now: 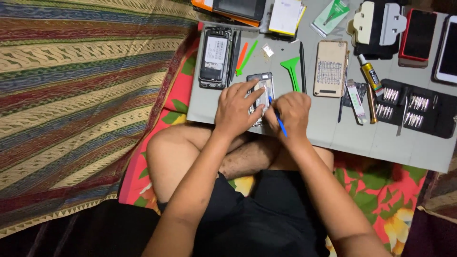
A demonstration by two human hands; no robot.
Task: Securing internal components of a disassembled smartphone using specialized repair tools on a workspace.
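Observation:
My left hand (235,108) presses down on a small opened phone (263,82) lying on the grey work mat (304,128), fingers spread over its body. My right hand (289,112) grips a thin blue tool (280,122) and works its tip at the phone's right side, close to my left fingers. Most of the phone is hidden under both hands.
A larger opened phone (215,57) lies at the mat's left, with orange and green pry sticks (246,56) beside it. A green pry tool (292,70), a beige back cover (330,68), a glue tube (370,75) and a black screwdriver-bit case (413,109) lie to the right.

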